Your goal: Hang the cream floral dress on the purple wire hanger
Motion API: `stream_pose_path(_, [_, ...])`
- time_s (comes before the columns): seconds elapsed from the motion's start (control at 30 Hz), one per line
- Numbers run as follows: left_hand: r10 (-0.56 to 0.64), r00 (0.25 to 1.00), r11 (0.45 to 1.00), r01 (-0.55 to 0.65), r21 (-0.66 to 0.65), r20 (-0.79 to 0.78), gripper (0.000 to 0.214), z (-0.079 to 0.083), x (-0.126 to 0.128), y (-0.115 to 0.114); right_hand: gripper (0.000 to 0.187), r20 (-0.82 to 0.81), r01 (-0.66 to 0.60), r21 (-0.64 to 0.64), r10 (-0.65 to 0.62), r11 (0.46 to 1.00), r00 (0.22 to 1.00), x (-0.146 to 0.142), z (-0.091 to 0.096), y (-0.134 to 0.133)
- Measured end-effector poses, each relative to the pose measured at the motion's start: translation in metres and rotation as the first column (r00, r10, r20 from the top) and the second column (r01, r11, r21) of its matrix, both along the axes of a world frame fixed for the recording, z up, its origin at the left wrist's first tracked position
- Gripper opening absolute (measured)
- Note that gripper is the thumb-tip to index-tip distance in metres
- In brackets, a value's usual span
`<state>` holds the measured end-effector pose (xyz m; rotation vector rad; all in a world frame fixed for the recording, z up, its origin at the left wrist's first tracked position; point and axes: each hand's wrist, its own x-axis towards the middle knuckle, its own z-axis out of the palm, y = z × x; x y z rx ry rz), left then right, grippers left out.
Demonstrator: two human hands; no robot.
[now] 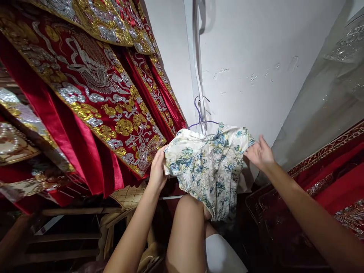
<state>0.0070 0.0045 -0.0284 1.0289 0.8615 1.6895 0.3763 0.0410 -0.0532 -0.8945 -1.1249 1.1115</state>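
Observation:
A short-sleeved floral blouse, white with blue and green flowers, hangs in front of me on a purple wire hanger. The hanger's hook is at a narrow white vertical strip on the wall. At the blouse's left sleeve edge, my left hand is closed on the fabric, its fingertips partly hidden behind it. My right hand touches the other sleeve's edge with its fingers. Its palm faces me and the thumb stands apart from the cloth.
Red garments with gold and silver embroidery hang close on the left. The white wall stands behind the blouse. More red beaded fabric is on the right, below clear plastic covering. Low on the left is a wooden chair.

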Motion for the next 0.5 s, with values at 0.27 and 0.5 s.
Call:
stream_pose_path(0.27, [-0.003, 0.894, 0.997, 0.039, 0.072, -0.447, 0.022, 0.033, -0.007, 0.001, 0.052, -0.029, 0.108, 0.215, -0.104, 0.971, 0.994, -0.019, 0.074, 0.006])
stream_pose_path(0.5, [0.151, 0.925, 0.988, -0.145, 0.044, -0.347, 0.05, 0.02, 0.012, 0.013, 0.06, 0.448, -0.685, 0.029, 0.603, 0.728, 0.66, -0.061, 0.1, -0.08])
